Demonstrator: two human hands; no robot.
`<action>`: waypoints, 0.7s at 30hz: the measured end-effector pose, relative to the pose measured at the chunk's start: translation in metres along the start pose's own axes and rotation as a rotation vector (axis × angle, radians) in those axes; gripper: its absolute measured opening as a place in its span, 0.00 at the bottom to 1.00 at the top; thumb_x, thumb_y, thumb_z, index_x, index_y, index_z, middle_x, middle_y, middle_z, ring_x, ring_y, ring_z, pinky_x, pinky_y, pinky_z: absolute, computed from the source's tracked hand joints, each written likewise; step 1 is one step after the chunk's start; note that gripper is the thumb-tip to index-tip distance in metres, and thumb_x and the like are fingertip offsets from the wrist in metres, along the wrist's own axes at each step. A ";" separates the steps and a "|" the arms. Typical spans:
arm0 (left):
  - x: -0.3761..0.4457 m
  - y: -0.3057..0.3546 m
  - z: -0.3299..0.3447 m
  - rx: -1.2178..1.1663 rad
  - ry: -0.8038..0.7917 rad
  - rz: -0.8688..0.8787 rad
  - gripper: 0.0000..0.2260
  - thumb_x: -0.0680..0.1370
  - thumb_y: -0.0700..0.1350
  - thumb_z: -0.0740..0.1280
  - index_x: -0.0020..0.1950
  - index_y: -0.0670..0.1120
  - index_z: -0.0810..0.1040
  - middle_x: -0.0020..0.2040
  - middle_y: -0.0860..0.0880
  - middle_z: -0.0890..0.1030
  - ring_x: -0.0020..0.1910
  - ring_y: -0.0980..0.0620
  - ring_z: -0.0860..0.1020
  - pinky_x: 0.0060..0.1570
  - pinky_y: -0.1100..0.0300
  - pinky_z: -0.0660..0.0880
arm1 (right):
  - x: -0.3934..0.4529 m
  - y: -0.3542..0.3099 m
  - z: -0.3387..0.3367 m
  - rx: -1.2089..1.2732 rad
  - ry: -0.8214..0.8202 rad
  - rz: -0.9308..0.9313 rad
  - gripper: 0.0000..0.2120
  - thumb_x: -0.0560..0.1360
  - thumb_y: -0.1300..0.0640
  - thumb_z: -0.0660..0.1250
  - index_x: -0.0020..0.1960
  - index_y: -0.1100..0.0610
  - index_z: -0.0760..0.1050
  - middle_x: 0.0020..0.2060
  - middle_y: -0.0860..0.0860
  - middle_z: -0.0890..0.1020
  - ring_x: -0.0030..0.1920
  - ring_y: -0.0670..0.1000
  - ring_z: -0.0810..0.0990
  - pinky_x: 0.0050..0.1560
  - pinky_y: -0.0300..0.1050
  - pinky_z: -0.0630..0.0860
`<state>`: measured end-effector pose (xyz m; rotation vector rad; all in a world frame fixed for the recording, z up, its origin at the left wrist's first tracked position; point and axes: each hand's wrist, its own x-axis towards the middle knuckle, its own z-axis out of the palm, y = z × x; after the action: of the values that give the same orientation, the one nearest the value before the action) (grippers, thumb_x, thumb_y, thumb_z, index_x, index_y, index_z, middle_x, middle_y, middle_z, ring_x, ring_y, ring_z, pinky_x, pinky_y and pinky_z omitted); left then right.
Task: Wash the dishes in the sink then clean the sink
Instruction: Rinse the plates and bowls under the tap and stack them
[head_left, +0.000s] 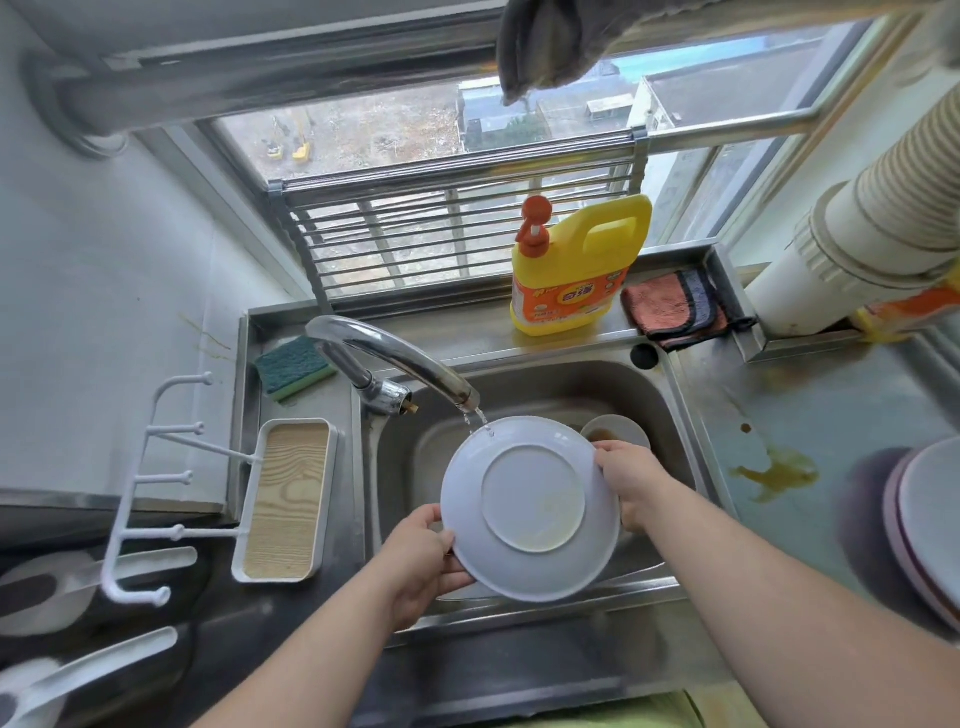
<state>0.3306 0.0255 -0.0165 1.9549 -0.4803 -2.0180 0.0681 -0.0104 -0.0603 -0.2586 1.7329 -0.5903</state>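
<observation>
Both hands are holding a white plate (530, 506) over the sink (670, 415), underside up and tilted toward the faucet (395, 358). A thin stream is hitting the plate's far rim. The left hand (423, 564) is gripping the near-left edge, thumb on the back, fingers curled underneath. The right hand (631, 480) is clasping the right edge likewise. The plate is looking rigid, light and breakable; wet, it is likely slick, so opposite rim grips seem safest. A small bowl (615, 434) with brown residue is sitting in the basin behind the plate, not yet washed. Sponge (293, 366) and detergent bottle (576, 270) are waiting on the desk behind the sink.
</observation>
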 end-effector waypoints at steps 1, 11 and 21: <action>0.003 0.000 0.005 -0.004 -0.005 -0.005 0.14 0.88 0.35 0.53 0.67 0.45 0.74 0.45 0.42 0.88 0.40 0.46 0.87 0.42 0.50 0.85 | 0.000 -0.001 -0.006 0.009 0.008 0.002 0.10 0.75 0.65 0.72 0.56 0.60 0.83 0.50 0.60 0.87 0.47 0.61 0.85 0.52 0.61 0.83; 0.010 0.013 0.017 0.011 -0.011 0.069 0.16 0.88 0.36 0.56 0.72 0.48 0.74 0.49 0.42 0.88 0.41 0.46 0.87 0.40 0.53 0.83 | 0.003 0.002 -0.024 0.076 0.053 0.027 0.10 0.82 0.60 0.63 0.58 0.54 0.82 0.53 0.57 0.85 0.56 0.62 0.83 0.60 0.63 0.81; -0.003 0.020 -0.031 -0.035 0.103 0.164 0.14 0.85 0.33 0.59 0.63 0.46 0.79 0.50 0.44 0.89 0.45 0.45 0.87 0.42 0.51 0.83 | -0.004 -0.006 0.044 0.113 -0.090 0.081 0.09 0.85 0.54 0.60 0.61 0.47 0.77 0.55 0.52 0.83 0.52 0.57 0.81 0.44 0.53 0.79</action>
<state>0.3615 0.0077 -0.0061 1.9210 -0.5578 -1.8041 0.1101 -0.0246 -0.0595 -0.1331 1.6101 -0.6066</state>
